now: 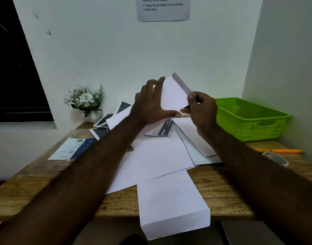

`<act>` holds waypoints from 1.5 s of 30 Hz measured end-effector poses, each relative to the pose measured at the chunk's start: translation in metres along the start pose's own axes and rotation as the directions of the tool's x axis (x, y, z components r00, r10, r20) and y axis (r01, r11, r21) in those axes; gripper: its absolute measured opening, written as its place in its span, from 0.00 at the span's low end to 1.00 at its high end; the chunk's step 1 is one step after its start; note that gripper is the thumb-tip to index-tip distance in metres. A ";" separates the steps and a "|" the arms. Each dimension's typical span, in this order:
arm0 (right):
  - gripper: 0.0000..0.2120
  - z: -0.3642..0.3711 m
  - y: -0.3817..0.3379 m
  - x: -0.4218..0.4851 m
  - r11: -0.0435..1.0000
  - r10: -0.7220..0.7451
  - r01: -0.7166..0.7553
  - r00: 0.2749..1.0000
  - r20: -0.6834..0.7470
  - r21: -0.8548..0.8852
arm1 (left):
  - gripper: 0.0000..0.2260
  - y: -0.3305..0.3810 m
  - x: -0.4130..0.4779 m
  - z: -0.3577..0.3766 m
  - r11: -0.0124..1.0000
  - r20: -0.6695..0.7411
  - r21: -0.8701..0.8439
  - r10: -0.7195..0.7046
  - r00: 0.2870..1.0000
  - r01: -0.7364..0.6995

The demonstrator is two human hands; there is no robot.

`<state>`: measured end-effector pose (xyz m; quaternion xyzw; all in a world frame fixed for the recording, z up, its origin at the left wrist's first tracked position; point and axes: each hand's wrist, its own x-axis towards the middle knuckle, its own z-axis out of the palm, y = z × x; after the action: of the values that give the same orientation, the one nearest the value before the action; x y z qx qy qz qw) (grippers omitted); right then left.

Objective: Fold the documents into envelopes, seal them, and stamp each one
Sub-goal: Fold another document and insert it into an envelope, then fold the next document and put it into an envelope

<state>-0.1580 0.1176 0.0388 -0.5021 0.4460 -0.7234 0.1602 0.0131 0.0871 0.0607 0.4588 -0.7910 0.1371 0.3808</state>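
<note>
Head view: envelope (172, 96) is held in the air over the far middle of the desk (222, 191). Left hand (149, 103): fingers splayed straight, bracing its left edge. Right hand (202, 108): fingers pinch the right edge by the grey flap strip. Risks: nothing backs the envelope, so the flap may crease crooked or slip. The forearms cross a loose pile (160, 156), and a nudge could knock the sheet (171, 206) overhanging the near edge off.

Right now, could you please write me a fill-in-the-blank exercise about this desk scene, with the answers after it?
The left hand supports and the right hand pinches a white ____.
The plastic basket on the right is ____.
The white flowers stand at the far ____ corner of the table.
Missing words: envelope; green; left.
</note>
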 end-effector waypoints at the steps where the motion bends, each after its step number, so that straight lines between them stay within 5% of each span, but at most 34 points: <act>1: 0.08 0.000 0.000 0.000 0.999 0.028 -0.028 1.000 -0.007 0.024 | 0.59 0.002 0.000 0.002 1.000 0.032 0.028 0.011 0.999 -0.012; 10: 0.11 0.000 -0.007 -0.001 0.948 0.248 -0.257 0.966 0.066 0.190 | 0.51 -0.012 0.001 -0.004 0.945 0.062 0.286 0.147 0.987 -0.158; 18: 0.15 0.000 -0.004 -0.010 0.921 0.344 -0.383 0.883 0.319 0.069 | 0.47 -0.019 0.008 -0.039 0.859 0.386 0.422 0.119 0.915 -0.290; 24: 0.20 0.003 -0.002 -0.016 0.891 0.448 -0.408 0.719 0.532 -0.199 | 0.45 -0.017 0.007 -0.046 0.871 0.706 0.441 -0.186 0.683 -0.219; 32: 0.24 0.005 0.009 -0.026 0.891 0.430 -0.137 0.558 0.709 -0.433 | 0.48 -0.013 0.005 -0.044 0.939 0.919 0.286 -0.214 0.331 -0.188; 36: 0.19 0.006 0.013 -0.024 0.877 0.385 0.001 0.597 0.703 -0.481 | 0.50 -0.015 0.000 -0.035 0.930 0.939 0.288 -0.227 0.259 -0.230; 40: 0.16 0.007 0.019 -0.013 0.811 0.390 0.003 0.742 0.545 -0.585 | 0.48 -0.021 0.002 -0.034 0.960 0.950 0.239 -0.200 0.241 -0.144; 43: 0.17 0.014 0.026 -0.003 0.658 0.379 0.083 0.822 0.425 -0.748 | 0.39 -0.026 0.003 -0.033 0.988 0.943 0.151 -0.141 0.300 -0.011; 45: 0.16 0.020 0.025 -0.001 0.645 0.396 0.047 0.833 0.386 -0.762 | 0.34 -0.025 0.003 -0.037 0.994 0.913 0.101 -0.112 0.392 0.048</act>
<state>-0.1453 0.0944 0.0201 -0.6511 0.6891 -0.2918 0.1272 0.0503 0.0923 0.0843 0.5067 -0.8427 -0.1330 -0.1237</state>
